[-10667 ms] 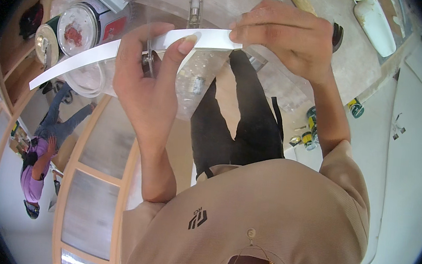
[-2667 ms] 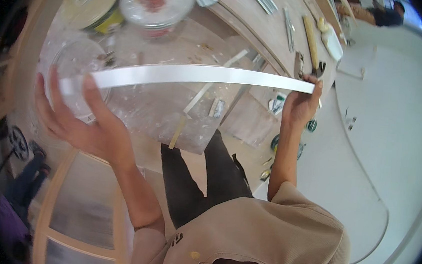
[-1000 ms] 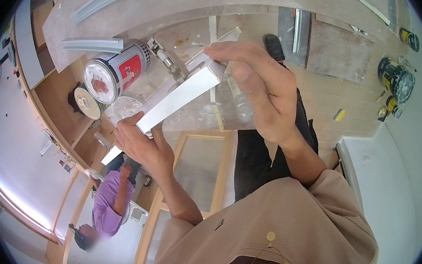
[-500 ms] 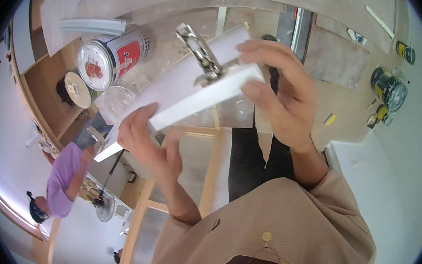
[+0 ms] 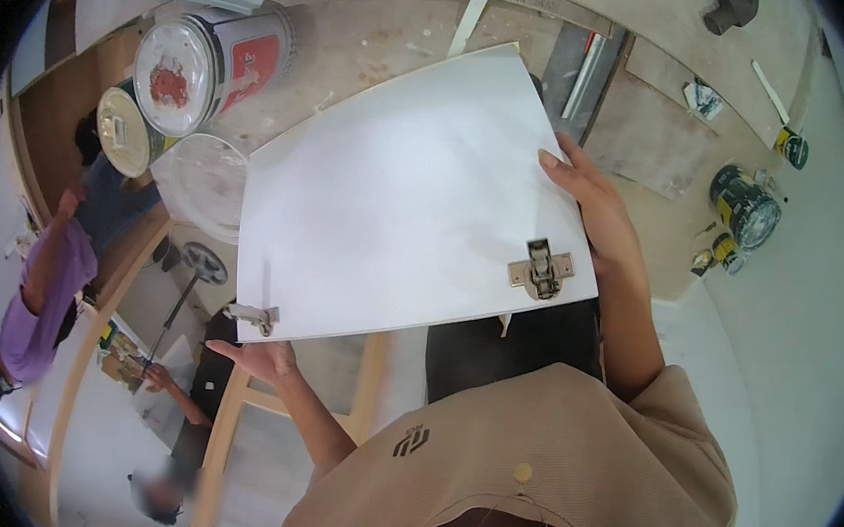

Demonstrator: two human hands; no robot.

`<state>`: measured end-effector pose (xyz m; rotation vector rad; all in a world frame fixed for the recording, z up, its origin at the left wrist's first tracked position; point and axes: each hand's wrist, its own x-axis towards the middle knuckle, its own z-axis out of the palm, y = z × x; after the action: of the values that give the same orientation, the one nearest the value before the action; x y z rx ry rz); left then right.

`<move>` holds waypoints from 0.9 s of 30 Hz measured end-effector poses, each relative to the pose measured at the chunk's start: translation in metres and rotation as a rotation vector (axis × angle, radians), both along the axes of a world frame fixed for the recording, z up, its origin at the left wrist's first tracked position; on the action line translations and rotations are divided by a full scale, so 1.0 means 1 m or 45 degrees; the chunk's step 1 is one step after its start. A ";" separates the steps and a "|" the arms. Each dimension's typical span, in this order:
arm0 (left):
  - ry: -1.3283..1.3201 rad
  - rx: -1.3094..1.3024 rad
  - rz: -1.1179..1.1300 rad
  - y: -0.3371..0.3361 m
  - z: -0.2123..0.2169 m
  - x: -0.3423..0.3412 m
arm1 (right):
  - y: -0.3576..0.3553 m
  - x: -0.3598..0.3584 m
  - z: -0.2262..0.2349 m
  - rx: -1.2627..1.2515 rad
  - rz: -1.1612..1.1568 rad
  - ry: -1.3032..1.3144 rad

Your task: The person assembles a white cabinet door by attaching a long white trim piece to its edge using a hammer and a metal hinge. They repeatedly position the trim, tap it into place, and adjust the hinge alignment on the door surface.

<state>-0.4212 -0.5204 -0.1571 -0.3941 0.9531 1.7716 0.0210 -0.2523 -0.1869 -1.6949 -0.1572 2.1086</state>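
A white cabinet door lies face up before me, with one metal hinge near its right corner and another hinge at its near left corner. My right hand grips the door's right edge, thumb along the rim and some fingers hidden behind it. Under the near left corner, my left hand supports the door from below, its thumb sticking out to the left and its other fingers mostly hidden by the panel.
Left of the door stand a large paint bucket, a smaller tub and a clear plastic lid. Dark cans sit far right on the worktable. Two people work at the left; one wears a purple shirt.
The door has turned from a steep tilt to lying broad face up, showing both hinges. My left hand has shifted beneath its near edge; my right hand has slid along its right side.
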 end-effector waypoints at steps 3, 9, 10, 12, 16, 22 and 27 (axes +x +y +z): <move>-0.132 -0.098 0.103 -0.045 -0.028 -0.010 | -0.010 0.006 -0.015 -0.005 0.212 -0.084; -0.012 -0.288 0.002 -0.083 -0.055 0.011 | -0.044 0.015 -0.049 0.228 0.392 -0.214; -0.028 -0.238 -0.003 -0.085 -0.061 0.012 | -0.044 0.014 -0.048 0.259 0.402 -0.230; -0.094 -0.231 0.050 -0.107 -0.073 -0.002 | -0.047 0.013 -0.042 0.305 0.396 -0.222; 0.150 -0.277 -0.032 -0.100 -0.051 0.009 | -0.042 0.015 -0.012 0.412 0.411 -0.211; 0.212 -0.279 -0.116 -0.082 0.058 0.013 | -0.041 0.043 0.083 0.351 0.369 -0.304; 0.439 -0.306 -0.303 -0.020 0.141 0.040 | -0.050 0.099 0.132 0.397 0.259 -0.381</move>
<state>-0.3812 -0.5402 -0.0164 -0.1172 1.4045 1.5376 0.1203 -0.3021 -0.0549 -1.8483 -0.7362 1.8302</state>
